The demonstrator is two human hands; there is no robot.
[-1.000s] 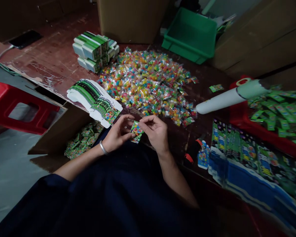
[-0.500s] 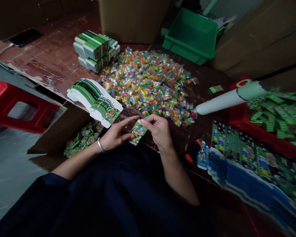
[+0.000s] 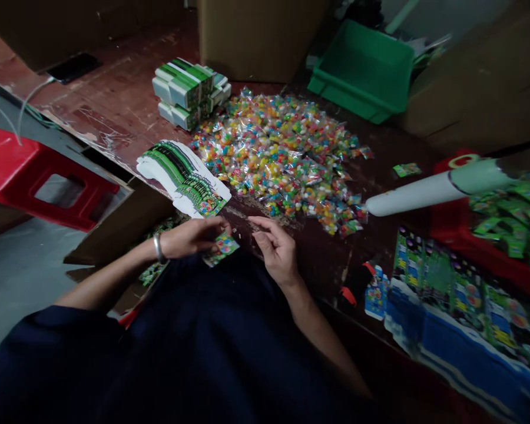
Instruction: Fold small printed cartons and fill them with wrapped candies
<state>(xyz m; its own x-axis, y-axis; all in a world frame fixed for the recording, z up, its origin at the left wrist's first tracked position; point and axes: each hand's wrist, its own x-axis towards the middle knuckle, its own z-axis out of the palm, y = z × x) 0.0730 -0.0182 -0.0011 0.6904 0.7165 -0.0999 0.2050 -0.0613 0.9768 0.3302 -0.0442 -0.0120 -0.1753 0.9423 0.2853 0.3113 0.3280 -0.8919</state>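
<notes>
My left hand (image 3: 196,237), with a silver bangle at the wrist, grips a small green printed candy box (image 3: 222,248) near the table's front edge. Its fingers partly cover the box. To the right, my right hand (image 3: 276,248) is empty, with fingers apart and slightly curled. Just beyond my left hand lies a fanned stack of flat green-and-white cartons (image 3: 185,176). Past both hands spreads a large heap of clear packets of colourful candies (image 3: 278,153).
A cardboard box (image 3: 119,227) holding filled little boxes stands below the table at left, by a red stool (image 3: 48,176). Banded carton bundles (image 3: 185,88) and a green bin (image 3: 362,70) sit at the back. A white tube (image 3: 424,191) and blue-green sheets (image 3: 450,306) lie right.
My left hand has carried the small box left, away from my right hand. My right hand has let go of the box and its fingers have spread. The camera view has shifted left.
</notes>
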